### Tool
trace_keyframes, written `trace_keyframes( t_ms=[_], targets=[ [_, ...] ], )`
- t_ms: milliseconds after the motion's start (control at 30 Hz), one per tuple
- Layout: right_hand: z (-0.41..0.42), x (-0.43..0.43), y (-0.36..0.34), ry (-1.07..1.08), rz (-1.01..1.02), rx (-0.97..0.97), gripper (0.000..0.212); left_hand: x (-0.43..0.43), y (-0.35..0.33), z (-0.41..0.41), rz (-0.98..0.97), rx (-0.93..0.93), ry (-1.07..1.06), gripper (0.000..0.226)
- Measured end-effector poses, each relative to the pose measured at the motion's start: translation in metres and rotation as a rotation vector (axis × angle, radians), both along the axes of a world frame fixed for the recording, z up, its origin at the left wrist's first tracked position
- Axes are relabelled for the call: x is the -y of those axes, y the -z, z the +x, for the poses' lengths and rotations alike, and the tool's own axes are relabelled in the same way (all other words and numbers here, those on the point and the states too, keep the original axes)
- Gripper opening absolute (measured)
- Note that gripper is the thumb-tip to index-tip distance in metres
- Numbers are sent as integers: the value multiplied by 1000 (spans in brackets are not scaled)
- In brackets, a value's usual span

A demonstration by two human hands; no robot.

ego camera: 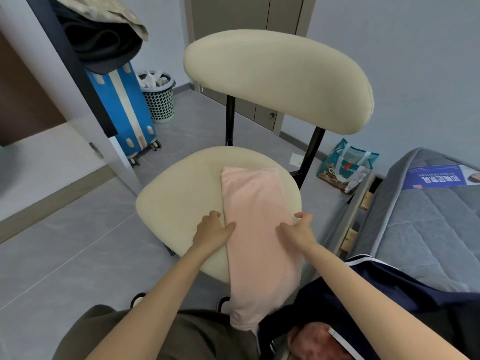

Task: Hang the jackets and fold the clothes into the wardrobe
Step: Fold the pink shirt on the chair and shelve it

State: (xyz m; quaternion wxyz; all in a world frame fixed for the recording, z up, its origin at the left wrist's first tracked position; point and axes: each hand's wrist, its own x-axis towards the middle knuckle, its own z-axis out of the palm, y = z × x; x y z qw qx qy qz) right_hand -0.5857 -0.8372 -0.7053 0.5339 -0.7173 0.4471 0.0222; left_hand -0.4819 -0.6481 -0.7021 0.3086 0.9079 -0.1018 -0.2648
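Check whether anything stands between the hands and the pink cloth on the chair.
Nothing visible does. The left hand and the right hand hold the pink cloth by its two sides on the chair seat.

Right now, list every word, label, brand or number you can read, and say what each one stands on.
Blue label on the mattress: white characters, upside down, too blurred to read.
Teal bag on the floor: small printed patch, too small to read.
No other text shows.
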Motion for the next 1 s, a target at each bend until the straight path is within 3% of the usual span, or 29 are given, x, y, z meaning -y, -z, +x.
trace_keyframes(
  t_ms=[167, 300, 433, 500, 600, 667, 767, 867, 1000],
  targets=[
    [15, 22, 5, 41, 79, -27, 59, 26, 12, 14, 33, -34, -97, 64],
    [23, 31, 9, 6, 138, 1, 19, 32, 16, 18, 77, -71, -59, 63],
    [23, 30, 7, -21, 199, 30, 17, 32, 16, 16, 118, -79, 0, 55],
    [21, 27, 1, 6, 233, 80, 23, 25, 16, 12, -48, -142, -58, 50],
    [13, 26, -18, -12, 221, 156, 29, 11, 2, 1, -496, -372, -191, 30],
    [8, 24, -37, -62, 180, 185, 37, 2, -14, -7, -623, -404, -220, 23],
    [6, 19, -77, -105, 114, 276, 45, -3, -53, -12, -759, -368, -221, 14],
    [11, 10, -128, -150, 53, 416, 38, -8, -105, -6, -784, -215, -219, 6],
    [32, 5, -196, -224, -31, 536, 19, -13, -179, 12, -831, -56, -237, 22]
  ],
)
